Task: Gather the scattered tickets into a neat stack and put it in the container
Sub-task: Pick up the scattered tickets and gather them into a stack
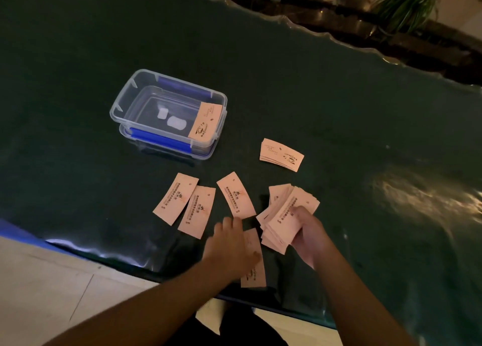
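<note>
1. Two hands are over the near edge of the dark green table (287,85). The right hand (307,231) is closed around a fanned bundle of tickets (284,215), thumb on top; too many overlap in the bundle to count.
2. The left hand (232,244) lies palm down with fingers loosely spread, pressing on one ticket (254,265) that sticks out from under it toward the table edge. Whether it grips the ticket or only rests on it, I cannot tell.
3. Three single tickets lie flat and face up on the table in front of the left hand: the leftmost ticket (175,198), the second ticket (197,211) just beside it with edges touching or slightly overlapping, and a third ticket (235,195) set apart to the right, its near end by the left fingertips.
4. One small pile of tickets (281,154) sits by itself farther back on the right, well apart from the hands; several edges show, but the count is unclear.
5. One clear plastic container (167,111) with blue clips stands open at the left rear, seemingly resting on its lid. One ticket (206,121) leans tilted inside against its right wall.
6. One potted plant (407,4) shows beyond the far edge of the table.
</note>
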### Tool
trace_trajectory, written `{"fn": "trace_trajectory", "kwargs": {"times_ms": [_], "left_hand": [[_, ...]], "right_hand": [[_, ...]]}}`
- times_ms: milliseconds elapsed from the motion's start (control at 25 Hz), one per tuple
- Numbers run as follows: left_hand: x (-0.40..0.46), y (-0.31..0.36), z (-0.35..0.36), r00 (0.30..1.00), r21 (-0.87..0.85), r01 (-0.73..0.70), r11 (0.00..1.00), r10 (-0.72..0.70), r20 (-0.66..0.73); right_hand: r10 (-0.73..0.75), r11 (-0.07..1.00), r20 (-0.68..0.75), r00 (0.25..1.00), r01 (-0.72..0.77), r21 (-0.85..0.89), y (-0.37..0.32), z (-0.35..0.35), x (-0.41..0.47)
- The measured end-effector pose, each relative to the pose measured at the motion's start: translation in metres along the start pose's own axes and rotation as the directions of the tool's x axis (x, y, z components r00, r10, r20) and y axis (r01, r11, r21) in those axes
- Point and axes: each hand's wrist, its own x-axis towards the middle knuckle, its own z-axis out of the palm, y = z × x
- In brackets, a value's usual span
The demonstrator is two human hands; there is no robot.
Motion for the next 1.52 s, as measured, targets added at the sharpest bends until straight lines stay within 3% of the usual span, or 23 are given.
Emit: {"fn": "trace_trajectory", "kwargs": {"times_ms": [80, 200, 400, 560, 680, 840, 1040, 1200, 1360, 1520], "left_hand": [[-0.009, 0.003, 0.026, 0.999, 0.197, 0.036, 0.98, -0.036, -0.004], [-0.008, 0.013, 0.047, 0.993, 0.233, 0.015, 0.972, 0.014, -0.121], [-0.001, 0.023, 0.046, 0.988, 0.054, 0.043, 0.998, -0.034, -0.148], [0.004, 0.018, 0.033, 0.976, 0.05, 0.077, 0.996, -0.065, -0.206], [0.019, 0.012, 0.01, 0.945, -0.132, 0.096, 0.987, -0.132, -0.298], [0.05, 0.008, -0.027, 0.925, -0.264, 0.162, 0.951, -0.239, -0.294], [0.067, -0.003, -0.049, 0.923, -0.568, 0.202, 0.798, -0.349, -0.162], [0.058, -0.007, -0.051, 0.939, -0.724, 0.07, 0.686, -0.29, -0.184], [0.049, 0.002, -0.058, 0.966, -0.872, 0.03, 0.489, -0.239, -0.101], [0.046, 0.002, -0.057, 0.977, -0.89, 0.017, 0.456, -0.196, -0.082]], "right_hand": [[-0.006, 1.0, -0.012, 1.0, 0.007, 0.012, 0.003, 0.0, 0.0], [-0.022, 1.0, -0.022, 1.0, 0.022, 0.003, 0.005, 0.005, 0.0], [-0.05, 0.998, 0.004, 0.999, 0.05, -0.028, 0.003, 0.004, -0.002], [-0.059, 0.998, -0.004, 0.998, 0.059, -0.021, -0.002, 0.002, 0.0], [-0.043, 0.999, 0.024, 0.999, 0.043, 0.002, -0.006, 0.008, 0.003], [-0.011, 0.999, 0.037, 0.999, 0.012, -0.048, -0.012, 0.024, 0.013], [-0.051, 0.986, 0.087, 0.995, 0.064, -0.155, -0.028, 0.042, 0.027], [-0.045, 0.935, 0.15, 0.988, 0.095, -0.341, -0.032, 0.061, 0.035], [-0.037, 0.839, 0.111, 0.993, 0.091, -0.536, -0.034, 0.078, 0.037], [-0.078, 0.783, 0.149, 0.986, 0.153, -0.603, -0.026, 0.094, 0.035]]}}
